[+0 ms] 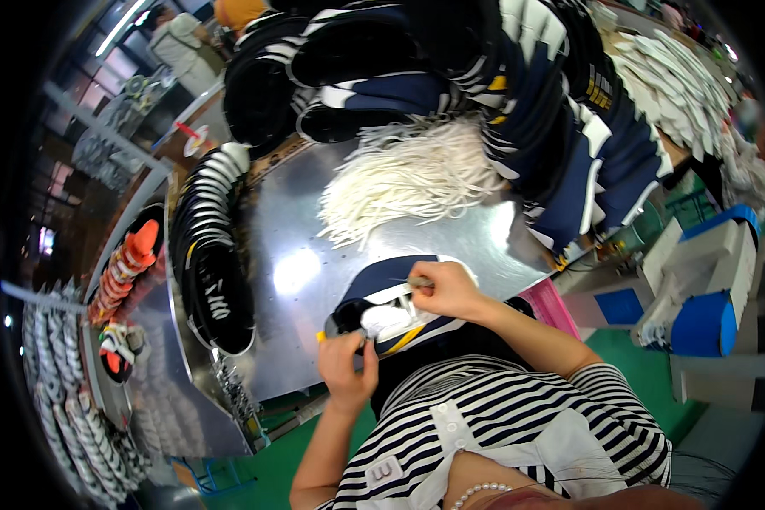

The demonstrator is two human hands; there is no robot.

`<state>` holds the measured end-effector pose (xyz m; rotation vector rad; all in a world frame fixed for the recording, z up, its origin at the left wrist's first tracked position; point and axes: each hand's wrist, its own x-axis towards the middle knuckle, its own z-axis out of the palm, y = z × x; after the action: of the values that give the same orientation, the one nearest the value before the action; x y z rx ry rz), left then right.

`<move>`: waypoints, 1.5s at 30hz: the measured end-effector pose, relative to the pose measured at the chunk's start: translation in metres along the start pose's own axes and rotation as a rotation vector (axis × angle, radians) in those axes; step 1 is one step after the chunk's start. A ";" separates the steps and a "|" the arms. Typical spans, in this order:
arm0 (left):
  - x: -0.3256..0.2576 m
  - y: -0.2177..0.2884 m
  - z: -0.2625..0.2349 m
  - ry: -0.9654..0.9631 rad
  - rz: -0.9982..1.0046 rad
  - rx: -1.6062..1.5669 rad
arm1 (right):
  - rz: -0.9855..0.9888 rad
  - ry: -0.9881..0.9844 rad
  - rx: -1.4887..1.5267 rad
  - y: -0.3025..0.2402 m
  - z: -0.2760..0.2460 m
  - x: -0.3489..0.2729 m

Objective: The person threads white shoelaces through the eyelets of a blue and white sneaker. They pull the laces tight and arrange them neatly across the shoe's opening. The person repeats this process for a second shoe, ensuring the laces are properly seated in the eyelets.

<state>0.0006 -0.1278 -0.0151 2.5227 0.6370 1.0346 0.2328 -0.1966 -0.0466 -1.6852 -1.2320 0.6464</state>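
A navy and white shoe upper (378, 274) with a yellow stripe lies at the table's near edge, in front of my body. At its left end, my left hand (346, 371) has thumb and fingers closed on the edge of the upper. Over its right part, my right hand (450, 291) is closed around a small stubby tool (419, 281), whose tip lies near the white lacing area. The kind of tool is too small to make out. Beyond the upper lies a heap of white shoelaces (408, 178).
Piles of navy and white shoe uppers (561, 161) stand along the back and right of the metal table (285, 212). A row of black uppers (217, 289) lines its left side. White pieces (671, 81) lie at far right, blue-and-white boxes (705, 289) below.
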 end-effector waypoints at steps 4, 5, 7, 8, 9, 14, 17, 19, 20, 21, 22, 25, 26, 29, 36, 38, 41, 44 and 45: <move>-0.086 0.015 0.005 0.226 -0.543 -0.488 | 0.044 -0.010 0.230 0.003 0.008 -0.001; -0.094 0.015 0.007 0.287 -0.559 -0.613 | 0.062 -0.018 0.274 0.000 0.009 -0.001; -0.078 0.027 0.005 0.319 -0.833 -0.830 | 0.120 -0.024 0.342 -0.002 0.007 -0.002; -0.064 0.026 0.001 0.239 -0.928 -1.065 | 0.125 -0.074 0.358 -0.003 0.007 -0.003; -0.053 0.023 -0.004 0.153 -1.006 -1.301 | 0.118 -0.099 0.382 -0.005 0.007 -0.004; -0.026 -0.002 -0.010 0.096 -0.728 -1.626 | 0.119 -0.205 0.688 -0.017 0.009 0.002; -0.006 0.029 -0.020 0.107 -0.835 -1.974 | 0.144 -0.205 0.788 -0.022 0.031 0.011; -0.010 0.044 -0.032 0.128 -0.659 -1.524 | 0.190 -0.224 0.819 -0.031 0.050 0.012; 0.000 0.046 -0.044 0.185 -0.634 -1.294 | 0.165 -0.273 0.878 -0.027 0.063 0.014; 0.009 0.048 -0.062 0.245 -0.621 -1.054 | 0.086 -0.327 0.823 -0.039 0.066 0.015; 0.024 0.055 -0.081 0.274 -0.675 -0.997 | 0.133 -0.327 0.808 -0.046 0.060 0.015; 0.050 0.015 -0.116 0.200 -0.714 -0.427 | 0.184 -0.153 0.714 -0.025 0.048 0.025; 0.054 -0.022 -0.118 0.110 -0.715 -0.180 | 0.248 -0.145 0.705 -0.020 0.039 0.026; 0.060 -0.149 -0.097 -0.110 -0.691 0.465 | 0.247 -0.170 0.621 0.006 0.039 0.029; 0.093 -0.281 -0.059 0.165 -0.672 0.687 | -0.122 -0.265 0.137 0.013 0.040 0.037; 0.081 -0.245 -0.045 0.109 -0.595 0.545 | -0.062 -0.246 0.157 0.018 0.032 0.039; 0.076 -0.167 -0.034 -0.107 -0.422 0.310 | -0.051 -0.270 0.167 0.024 0.036 0.039; 0.159 -0.114 -0.035 -0.108 -0.127 0.406 | -0.067 -0.292 0.220 0.020 0.035 0.042; 0.200 -0.114 -0.032 -0.057 -0.041 0.439 | -0.059 -0.287 0.240 0.019 0.033 0.041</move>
<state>0.0729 0.0765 0.0675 2.8802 0.9864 0.8801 0.2294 -0.1478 -0.0741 -1.3854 -1.3376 0.9848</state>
